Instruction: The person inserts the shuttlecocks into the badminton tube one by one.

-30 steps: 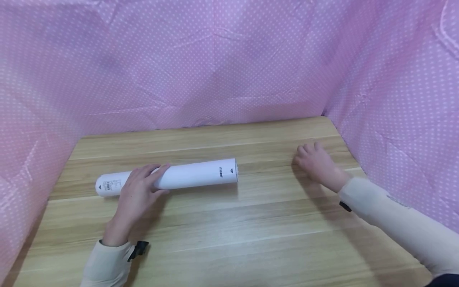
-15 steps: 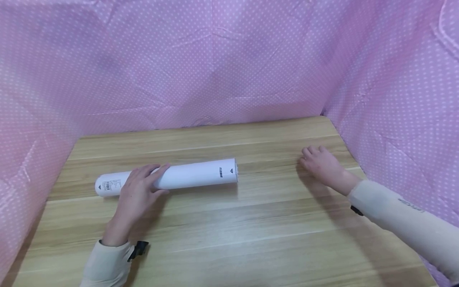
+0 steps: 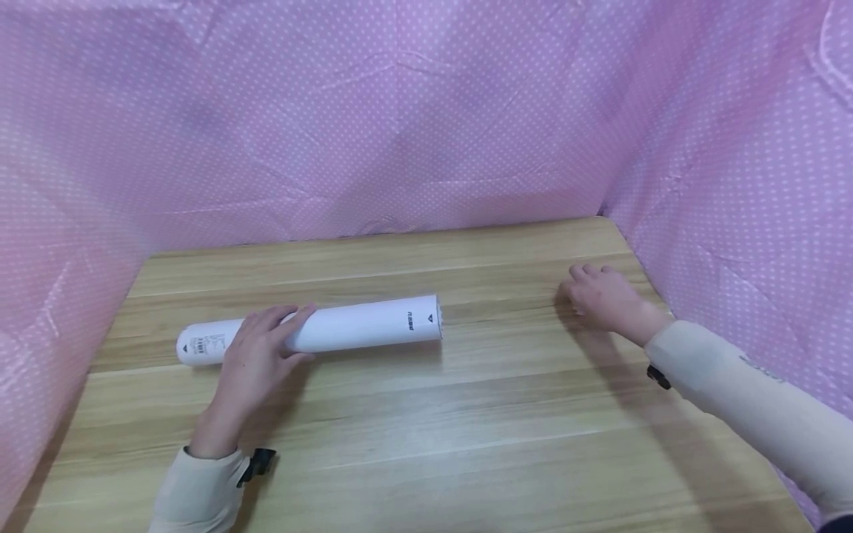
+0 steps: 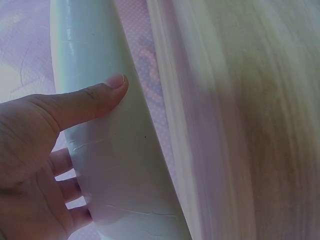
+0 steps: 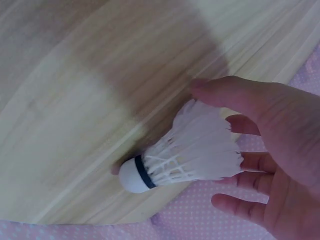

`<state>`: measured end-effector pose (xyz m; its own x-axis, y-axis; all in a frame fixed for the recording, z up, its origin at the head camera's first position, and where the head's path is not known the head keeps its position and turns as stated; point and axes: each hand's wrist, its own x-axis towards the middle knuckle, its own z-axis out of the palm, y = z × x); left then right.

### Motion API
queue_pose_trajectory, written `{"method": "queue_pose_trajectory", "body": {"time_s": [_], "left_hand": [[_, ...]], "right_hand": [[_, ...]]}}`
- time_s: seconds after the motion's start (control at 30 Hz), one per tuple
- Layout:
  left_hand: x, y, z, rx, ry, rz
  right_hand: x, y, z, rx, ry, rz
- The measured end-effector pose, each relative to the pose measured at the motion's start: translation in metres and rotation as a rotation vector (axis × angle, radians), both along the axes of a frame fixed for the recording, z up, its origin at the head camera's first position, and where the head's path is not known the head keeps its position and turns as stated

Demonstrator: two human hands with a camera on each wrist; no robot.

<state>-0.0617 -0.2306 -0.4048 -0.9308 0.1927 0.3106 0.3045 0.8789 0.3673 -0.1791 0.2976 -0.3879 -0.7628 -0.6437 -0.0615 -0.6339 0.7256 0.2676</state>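
A white shuttlecock tube (image 3: pixel 363 323) with black print lies slantwise above the wooden table, its right end showing frayed white edges inside. My left hand (image 3: pixel 256 363) grips it left of its middle, thumb on the near side and fingers over the far side. In the left wrist view the thumb (image 4: pixel 95 102) presses along the white tube wall. At the table's right side, my right hand (image 3: pixel 609 300) holds a white feather shuttlecock (image 5: pixel 195 145) by its skirt, thumb at one feather edge, a fingertip showing beside the cork. The head view hides this shuttlecock behind the hand.
The wood-grain table (image 3: pixel 413 444) has a rounded far right corner near the right hand. Pink dotted cloth (image 3: pixel 400 118) stands as walls behind the table and along both sides.
My right hand has shifted a little to the right, near the table's right edge. The left hand and the tube have stayed in place.
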Motion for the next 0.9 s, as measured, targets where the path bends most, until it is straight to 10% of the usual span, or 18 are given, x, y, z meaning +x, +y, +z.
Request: {"method": "queue_pose_trajectory", "body": {"time_s": [0.63,0.9], "left_hand": [[-0.001,0.0,-0.001,0.0,-0.001,-0.006],[-0.002,0.001,-0.001,0.005,-0.009,-0.009]], "right_hand": [[0.007,-0.011,-0.004,0.257,0.101,0.038],[0.008,-0.01,-0.001,0.205,0.132,0.034]]}}
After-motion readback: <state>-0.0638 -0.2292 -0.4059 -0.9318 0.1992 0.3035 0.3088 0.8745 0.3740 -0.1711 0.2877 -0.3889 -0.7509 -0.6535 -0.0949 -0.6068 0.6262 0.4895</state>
